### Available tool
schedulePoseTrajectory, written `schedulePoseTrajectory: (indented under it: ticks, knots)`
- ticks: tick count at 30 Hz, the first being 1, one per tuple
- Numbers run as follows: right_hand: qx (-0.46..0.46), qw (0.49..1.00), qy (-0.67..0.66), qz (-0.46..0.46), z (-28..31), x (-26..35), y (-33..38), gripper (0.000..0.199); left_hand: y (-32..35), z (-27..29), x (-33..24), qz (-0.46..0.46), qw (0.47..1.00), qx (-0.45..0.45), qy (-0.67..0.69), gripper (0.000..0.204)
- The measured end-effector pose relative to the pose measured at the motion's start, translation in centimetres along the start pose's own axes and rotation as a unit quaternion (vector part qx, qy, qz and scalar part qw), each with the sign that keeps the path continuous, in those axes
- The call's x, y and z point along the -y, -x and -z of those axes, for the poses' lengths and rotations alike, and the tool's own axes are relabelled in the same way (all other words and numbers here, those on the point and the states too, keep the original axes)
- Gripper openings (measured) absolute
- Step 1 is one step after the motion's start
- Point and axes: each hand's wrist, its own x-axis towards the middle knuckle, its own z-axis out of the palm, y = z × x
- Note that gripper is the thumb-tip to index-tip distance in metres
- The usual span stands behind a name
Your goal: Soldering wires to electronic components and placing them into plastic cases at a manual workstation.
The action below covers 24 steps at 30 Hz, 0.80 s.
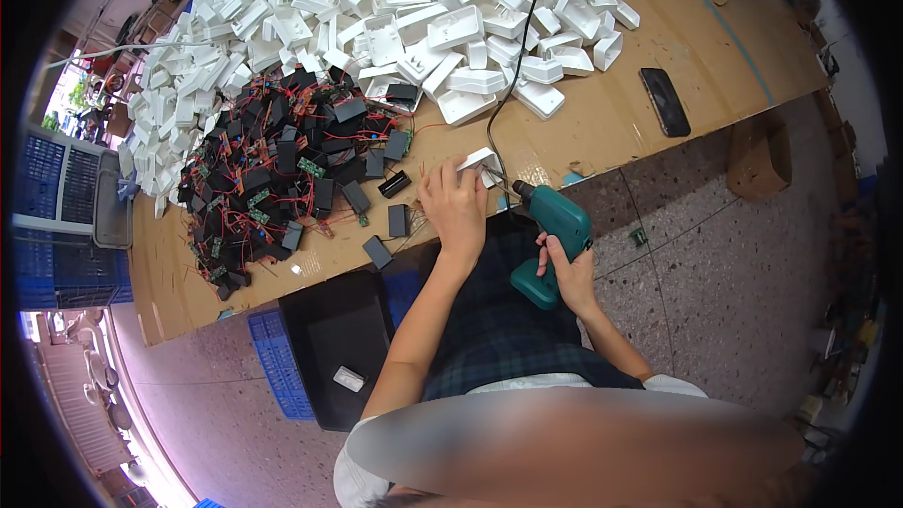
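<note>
White casing (482, 162) under left hand (455, 209); right hand (568, 268) grips teal drill (552, 230) beside.

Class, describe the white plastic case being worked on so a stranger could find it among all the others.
Start at the cardboard-covered table and go to its near edge. There the left hand presses down one white case, with the green power drill pointing at it. It lies apart from the big white pile.

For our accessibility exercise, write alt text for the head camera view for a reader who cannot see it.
Seen from above, a person's left hand presses a small white plastic housing onto a cardboard-covered table while the right hand aims a teal power screwdriver at it. Heaps of white housings and black wired parts fill the table behind.
</note>
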Motion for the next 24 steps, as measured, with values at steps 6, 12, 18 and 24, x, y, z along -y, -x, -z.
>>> schedulePoseTrajectory:
  ticks: [6,12,18,24]
  knots:
    - [-0.013,1.0,-0.002,0.005,-0.5,1.0,0.1,0.024,-0.2,0.1,-0.3,-0.002,1.0,0.0,-0.005,0.013]
    - [-0.042,0.999,-0.022,-0.014,-0.7,0.7,0.3,0.022,-0.1,-0.1,-0.2,-0.002,1.0,-0.013,-0.006,0.011]
    - [-0.031,0.999,-0.015,-0.013,-0.7,0.7,0.3,0.022,-0.1,0.0,-0.2,-0.004,1.0,-0.01,-0.02,0.009]
    - [-0.035,0.999,-0.024,-0.002,-0.7,0.0,0.4,0.023,-0.2,-0.1,-0.3,0.002,1.0,-0.006,-0.005,0.013]
